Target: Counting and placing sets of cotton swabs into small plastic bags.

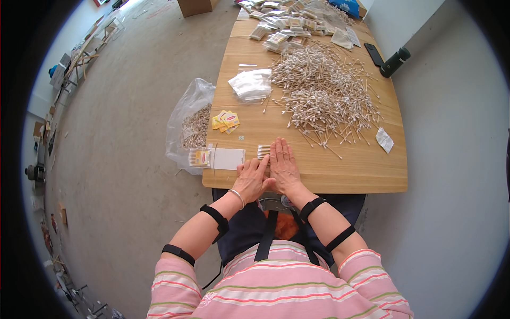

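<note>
A short row of cotton swabs (263, 151) lies side by side near the table's front edge, partly covered by my hands. Flat along its right side rests my right hand (285, 167), fingers straight and together. My left hand (252, 178) is at the row's near left, index finger stretched toward the swabs and thumb reaching to the right hand. It appears to hold nothing. Left of the hands lies a blank white card (229, 159). Beside that, at the table's left edge, is a small clear pack (200, 158) with swabs and a yellow label.
A large heap of loose swabs (324, 90) covers the table's right middle. Clear bags (251, 85) and yellow cards (226, 122) lie left. Filled packs (281, 26) pile up far back. A dark bottle (395, 62) and phone (374, 54) stand right; a plastic sack (191, 117) hangs left.
</note>
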The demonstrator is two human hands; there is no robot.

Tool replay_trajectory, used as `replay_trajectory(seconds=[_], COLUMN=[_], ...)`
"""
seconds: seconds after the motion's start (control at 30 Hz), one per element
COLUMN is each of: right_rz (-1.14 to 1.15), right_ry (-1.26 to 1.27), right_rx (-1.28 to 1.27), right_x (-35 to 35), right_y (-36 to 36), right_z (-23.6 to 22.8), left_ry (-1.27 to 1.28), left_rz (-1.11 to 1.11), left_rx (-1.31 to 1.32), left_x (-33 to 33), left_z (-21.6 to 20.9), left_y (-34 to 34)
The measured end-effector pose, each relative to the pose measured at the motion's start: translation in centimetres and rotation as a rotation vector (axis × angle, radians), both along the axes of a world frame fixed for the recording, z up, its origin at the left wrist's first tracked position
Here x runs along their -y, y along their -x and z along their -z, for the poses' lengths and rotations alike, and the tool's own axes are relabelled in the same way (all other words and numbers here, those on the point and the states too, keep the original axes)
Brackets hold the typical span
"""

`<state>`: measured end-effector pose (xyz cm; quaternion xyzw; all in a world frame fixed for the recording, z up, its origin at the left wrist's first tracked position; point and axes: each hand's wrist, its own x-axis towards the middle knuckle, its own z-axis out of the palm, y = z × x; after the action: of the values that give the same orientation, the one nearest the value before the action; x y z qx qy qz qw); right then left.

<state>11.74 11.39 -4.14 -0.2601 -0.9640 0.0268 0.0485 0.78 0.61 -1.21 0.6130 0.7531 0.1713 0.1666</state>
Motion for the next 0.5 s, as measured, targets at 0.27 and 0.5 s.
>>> replay_trajectory(seconds=[0.27,0.5], right_rz=[-0.01,0.001], right_ry=[0.082,0.061], right_rx=[-0.027,0.003], right_x=[0.05,0.13], right_y=[0.08,0.09], right_z=[-0.47,-0.77], left_ry=[-0.035,0.018], left_rz=[-0.006,-0.016], left_rx=[-0.017,-0.045], left_x=[0.05,-0.57], left_z=[0.19,-0.2], left_y=[0.07,0.07])
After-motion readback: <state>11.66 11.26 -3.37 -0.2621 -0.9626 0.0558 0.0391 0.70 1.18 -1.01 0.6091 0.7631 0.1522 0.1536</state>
